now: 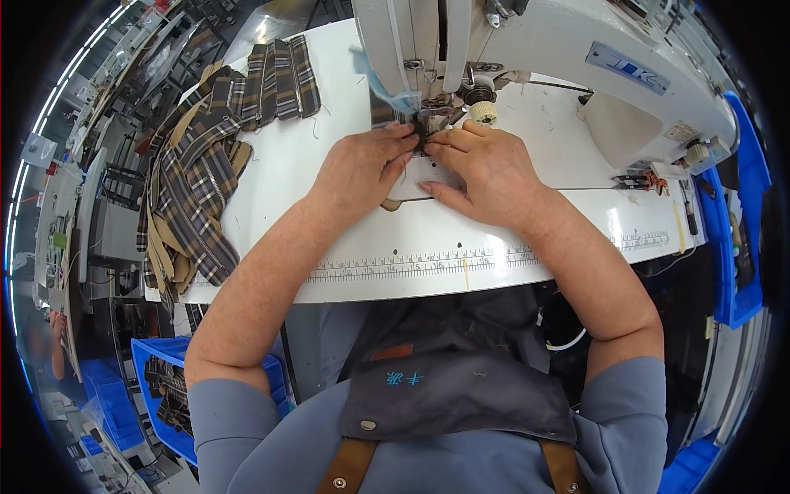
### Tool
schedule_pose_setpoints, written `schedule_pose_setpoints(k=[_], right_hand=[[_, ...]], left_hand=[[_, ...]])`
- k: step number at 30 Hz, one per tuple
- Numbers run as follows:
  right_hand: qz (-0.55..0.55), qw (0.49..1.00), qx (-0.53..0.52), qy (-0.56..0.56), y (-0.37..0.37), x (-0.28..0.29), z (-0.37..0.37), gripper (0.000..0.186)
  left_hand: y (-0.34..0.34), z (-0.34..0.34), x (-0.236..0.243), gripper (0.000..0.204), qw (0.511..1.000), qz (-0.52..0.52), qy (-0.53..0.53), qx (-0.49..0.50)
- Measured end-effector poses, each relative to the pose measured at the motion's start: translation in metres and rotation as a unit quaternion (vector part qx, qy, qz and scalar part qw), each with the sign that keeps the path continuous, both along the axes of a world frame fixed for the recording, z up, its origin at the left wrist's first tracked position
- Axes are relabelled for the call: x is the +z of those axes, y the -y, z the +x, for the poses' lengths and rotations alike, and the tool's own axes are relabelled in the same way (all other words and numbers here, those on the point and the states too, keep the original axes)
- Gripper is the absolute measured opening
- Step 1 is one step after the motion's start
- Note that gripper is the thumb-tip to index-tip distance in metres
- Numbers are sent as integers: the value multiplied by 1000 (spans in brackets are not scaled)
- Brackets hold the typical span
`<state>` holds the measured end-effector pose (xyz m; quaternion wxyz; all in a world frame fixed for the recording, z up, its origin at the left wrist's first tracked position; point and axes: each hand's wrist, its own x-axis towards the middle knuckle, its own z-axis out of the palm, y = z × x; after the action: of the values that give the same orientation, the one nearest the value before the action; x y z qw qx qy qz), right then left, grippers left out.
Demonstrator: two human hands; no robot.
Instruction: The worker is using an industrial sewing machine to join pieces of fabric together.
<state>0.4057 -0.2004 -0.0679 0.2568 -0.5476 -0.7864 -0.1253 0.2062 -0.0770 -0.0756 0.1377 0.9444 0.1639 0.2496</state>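
Note:
A white sewing machine [650,74] stands on the worktable. Beside its needle area lies a dark plaid fabric piece [381,114], partly hidden by my fingers and a pale blue strip [387,92]. My left hand [370,165] has curled fingers closed on that fabric, left of the presser foot. My right hand [485,173] touches the work at the foot with its fingertips, its thumb spread apart on the plate. A knurled cream knob [484,114] sits just above my right hand.
Plaid pieces with zippers and tan backing [197,189] are heaped on the white table [296,189] at left. Small tools [638,181] lie at right. Blue bins [156,346] flank the table. Another person's arm [58,346] shows at far left.

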Motion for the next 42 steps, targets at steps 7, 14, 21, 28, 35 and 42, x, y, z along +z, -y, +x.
schedule_pose_setpoints(k=[7,14,21,28,35,42], right_hand=[[2,1000,4,-14,-1,-2,2,34],[-1,999,15,-28,-1,-2,2,29],[7,999,13,-33,-1,-6,5,24],[34,998,17,-42,-3,-5,4,22],[81,993,62,-53,-5,-2,-6,64],[52,993,50,-94,3,0,0,79]], left_hand=[[-28,13,21,25,997,54,-61,-3],[-25,17,35,17,957,169,-230,45],[-6,-53,55,14,888,453,17,74],[39,-132,110,27,844,432,245,200],[-15,-88,56,26,809,-295,508,-33],[-20,-48,50,27,661,-640,381,-93]])
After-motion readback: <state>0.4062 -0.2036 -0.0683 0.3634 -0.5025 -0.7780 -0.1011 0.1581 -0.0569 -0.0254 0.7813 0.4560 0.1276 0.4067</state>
